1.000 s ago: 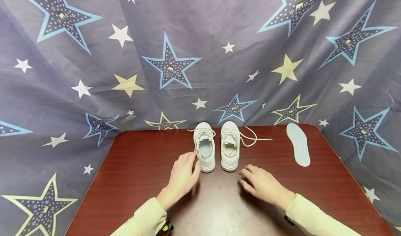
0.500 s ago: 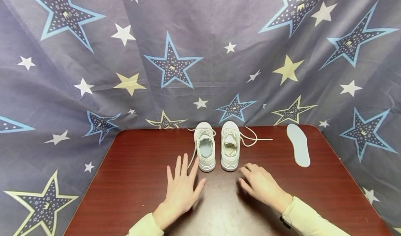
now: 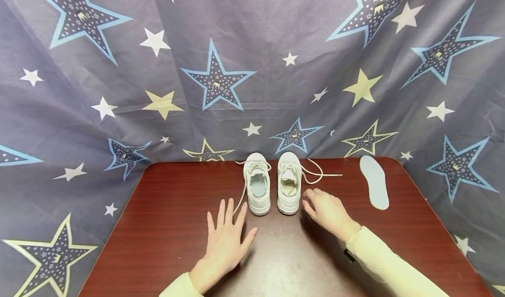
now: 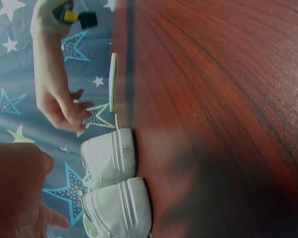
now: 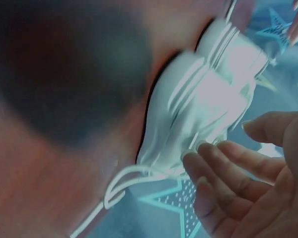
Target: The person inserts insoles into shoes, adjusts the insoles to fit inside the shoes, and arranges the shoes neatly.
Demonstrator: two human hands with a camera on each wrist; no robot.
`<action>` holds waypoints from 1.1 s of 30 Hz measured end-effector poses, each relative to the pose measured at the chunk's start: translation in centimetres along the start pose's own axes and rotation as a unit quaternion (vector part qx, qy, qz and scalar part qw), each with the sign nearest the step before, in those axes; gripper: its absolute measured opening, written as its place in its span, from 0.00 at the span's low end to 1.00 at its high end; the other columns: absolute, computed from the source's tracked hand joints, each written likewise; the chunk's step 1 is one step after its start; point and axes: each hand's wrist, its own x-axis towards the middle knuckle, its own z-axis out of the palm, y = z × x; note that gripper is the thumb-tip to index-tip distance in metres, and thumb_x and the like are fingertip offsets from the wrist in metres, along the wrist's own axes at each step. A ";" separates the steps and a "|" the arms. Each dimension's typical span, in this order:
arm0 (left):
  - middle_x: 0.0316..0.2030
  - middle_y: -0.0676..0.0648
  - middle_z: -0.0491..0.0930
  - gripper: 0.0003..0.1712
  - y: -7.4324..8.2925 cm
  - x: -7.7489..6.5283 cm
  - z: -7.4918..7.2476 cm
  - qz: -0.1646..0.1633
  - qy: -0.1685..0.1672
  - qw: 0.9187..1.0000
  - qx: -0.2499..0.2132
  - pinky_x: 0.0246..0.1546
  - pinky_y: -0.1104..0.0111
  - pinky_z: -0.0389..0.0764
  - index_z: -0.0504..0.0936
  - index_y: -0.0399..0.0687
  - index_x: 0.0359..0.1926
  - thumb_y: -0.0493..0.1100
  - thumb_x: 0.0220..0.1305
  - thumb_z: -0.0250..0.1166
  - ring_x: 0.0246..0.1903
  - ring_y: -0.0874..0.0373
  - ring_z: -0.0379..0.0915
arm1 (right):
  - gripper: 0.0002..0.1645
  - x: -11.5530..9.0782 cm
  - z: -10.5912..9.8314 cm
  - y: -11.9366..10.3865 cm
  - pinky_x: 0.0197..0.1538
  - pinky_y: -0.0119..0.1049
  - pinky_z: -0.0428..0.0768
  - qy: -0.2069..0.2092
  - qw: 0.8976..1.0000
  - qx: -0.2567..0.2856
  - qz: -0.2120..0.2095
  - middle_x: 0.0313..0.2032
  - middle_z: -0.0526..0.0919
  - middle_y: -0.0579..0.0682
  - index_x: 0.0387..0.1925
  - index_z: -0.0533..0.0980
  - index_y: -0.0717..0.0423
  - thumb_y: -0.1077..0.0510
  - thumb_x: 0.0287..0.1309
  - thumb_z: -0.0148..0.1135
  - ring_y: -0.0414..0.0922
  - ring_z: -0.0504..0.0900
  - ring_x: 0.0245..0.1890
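Two hands beside a pair of white sneakers on a red-brown surface (image 3: 165,227).

The left hand (image 3: 225,239) lies flat with fingers spread, holding nothing, just below the left sneaker (image 3: 257,184), whose loose lace trails toward its fingertips. The right hand (image 3: 325,209), fingers loosely curled and empty, sits just beside the right sneaker (image 3: 289,183); whether it touches is unclear. A pale blue insole (image 3: 374,182) lies well apart near the right edge.

Dark red wooden table (image 3: 165,227), star-printed backdrop cloth (image 3: 252,47) (grey-blue, creased)
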 end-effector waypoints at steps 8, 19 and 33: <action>0.74 0.31 0.63 0.40 -0.1 -0.2 -0.2 0.002 0.004 1.000 -0.002 0.67 0.28 0.55 0.69 0.51 0.76 0.66 0.71 0.57 0.75 0.33 0.54 | 0.06 4.9 1.3 2.1 0.28 0.57 0.81 -0.023 0.999 -0.003 0.045 0.28 0.84 0.54 0.33 0.79 0.56 0.58 0.62 0.66 0.59 0.86 0.29; 0.74 0.31 0.63 0.41 0.1 -0.3 0.0 -0.007 -0.007 1.000 -0.013 0.66 0.26 0.55 0.68 0.53 0.77 0.67 0.71 0.57 0.75 0.34 0.55 | 0.19 8.6 3.8 3.3 0.33 0.61 0.82 -0.095 0.987 -0.011 0.132 0.31 0.87 0.63 0.21 0.75 0.54 0.49 0.66 0.60 0.65 0.86 0.35; 0.75 0.31 0.61 0.42 0.0 0.5 0.3 0.002 0.003 0.999 0.032 0.64 0.22 0.49 0.68 0.54 0.77 0.68 0.69 0.59 0.77 0.33 0.52 | 0.19 9.5 5.0 4.5 0.37 0.60 0.80 -0.078 0.989 0.026 0.120 0.23 0.82 0.60 0.14 0.67 0.53 0.59 0.58 0.60 0.63 0.83 0.27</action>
